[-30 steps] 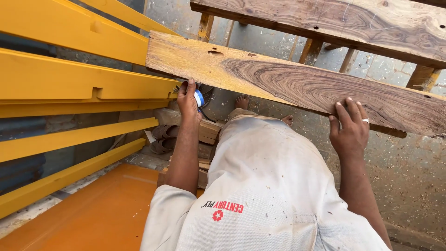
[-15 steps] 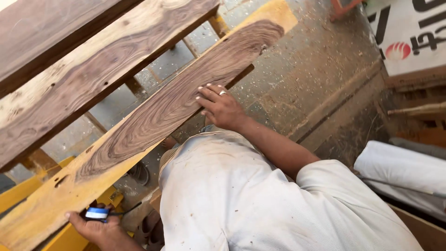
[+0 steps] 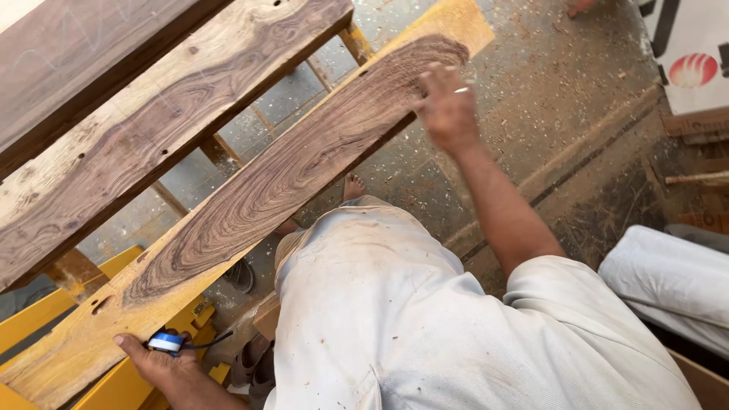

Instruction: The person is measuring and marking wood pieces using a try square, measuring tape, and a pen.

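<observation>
1. Upper planks (image 3: 152, 129): two broad dark-and-pale boards lying across a wooden frame (image 3: 228, 156), top left. Not touched by either hand.
2. Plank (image 3: 288, 178): long, dark swirled grain w/ pale edges, running diagonally from lower left to upper right. Its low end rests on the yellow frame (image 3: 114, 376); far end hangs out over the floor (image 3: 547, 114), no support visible under it. Risk: judged likely to tip or slide off if a hand lets go, since only the near end is carried; bare feet (image 3: 353, 186) stand right below.
3. Yellow frame: painted metal rails, lower left. Risk: fingers could get nipped between plank and rail.
4. Floor: concrete, strewn w/ sawdust and chips. Risk: slippery footing, splinters.
5. Right hand (image 3: 448, 110): fingers spread, at the plank's far edge; blurred, so contact cannot be told.
6. Left hand (image 3: 163, 361): curled under the plank's near end, fingers closed round a small blue-and-white item (image 3: 165, 342) w/ a dark cord.
7. Containers: none in view; a white roll or bundle (image 3: 668, 281) lies at right, contents not visible.
</observation>
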